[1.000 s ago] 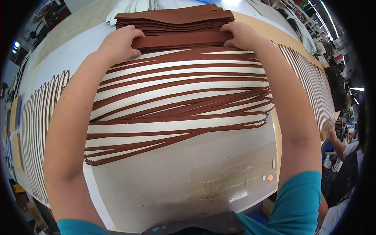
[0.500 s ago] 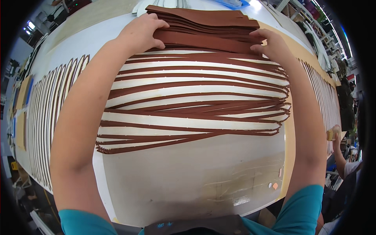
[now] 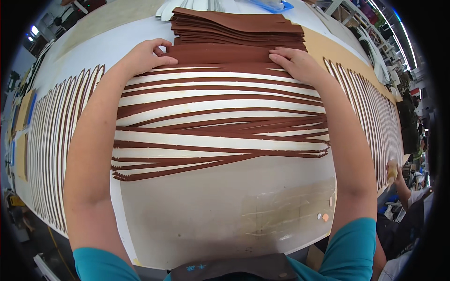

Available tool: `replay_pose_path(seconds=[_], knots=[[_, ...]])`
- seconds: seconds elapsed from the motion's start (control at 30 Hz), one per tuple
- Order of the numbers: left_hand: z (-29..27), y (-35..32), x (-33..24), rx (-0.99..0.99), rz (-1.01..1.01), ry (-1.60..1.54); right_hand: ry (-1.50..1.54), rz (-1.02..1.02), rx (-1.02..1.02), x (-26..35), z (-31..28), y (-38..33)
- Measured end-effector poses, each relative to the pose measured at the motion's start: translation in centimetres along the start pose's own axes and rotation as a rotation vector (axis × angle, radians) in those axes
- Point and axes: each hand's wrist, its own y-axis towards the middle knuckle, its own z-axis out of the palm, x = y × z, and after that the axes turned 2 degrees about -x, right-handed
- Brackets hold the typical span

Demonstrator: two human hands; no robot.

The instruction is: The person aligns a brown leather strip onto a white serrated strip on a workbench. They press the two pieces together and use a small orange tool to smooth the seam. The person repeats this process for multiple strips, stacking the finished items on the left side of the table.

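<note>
Under it all, a big table (image 3: 122, 44), with a smooth grey sheet (image 3: 187, 206) toward 6 o'clock. Across the middle, many long brown and white bands (image 3: 225, 99), with some crossing over others. Reaching up from the bottom in a wide ring, left arm (image 3: 91, 150) and right arm (image 3: 351, 150), with elbows a little bent and poking out near 8 and 4 o'clock. At 12 o'clock, a thick brown stack (image 3: 236, 30). Just below that stack, stretched from side to side, one brown strip (image 3: 222, 54). Gripped at both ends: by the left hand (image 3: 145, 58), between 10 and 11 o'clock, turned inward with thumb low and fingers curled; by the right hand (image 3: 297, 63), between 1 and 2 o'clock, turned inward too, with thumb and fingers close together. Between 3 and 4 o'clock, a tan thing (image 3: 392, 172) in another person's hand, too blurry to name. Near 4 o'clock, a tiny orange piece (image 3: 325, 217), just beside a smaller white piece (image 3: 319, 216).
</note>
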Motion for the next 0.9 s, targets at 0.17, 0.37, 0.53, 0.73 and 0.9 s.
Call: replay_pose_path(seconds=[0.17, 0.37, 0.53, 0.73, 0.9], knots=[[1.3, 1.2, -1.5, -0.04, 0.033, 0.114, -0.069, 0.09, 0.034, 0.3, 0.1, 1.2], [1.1, 1.9, -3.0, -0.037, -0.105, -0.218, -0.149, 0.115, 0.124, -0.1, 0.0, 3.0], [-1.8, 3.7, -6.3, -0.003, -0.246, -0.726, -0.043, 0.09, 0.0, -0.8, 0.4, 3.2], [0.4, 4.6, -4.0, 0.107, -0.383, -0.728, -0.124, 0.081, 0.154, -0.2, -0.9, 3.9], [1.9, 4.0, -4.2, 0.042, -0.422, -0.477, -0.353, -0.013, -0.034, -0.6, -0.4, 3.5]])
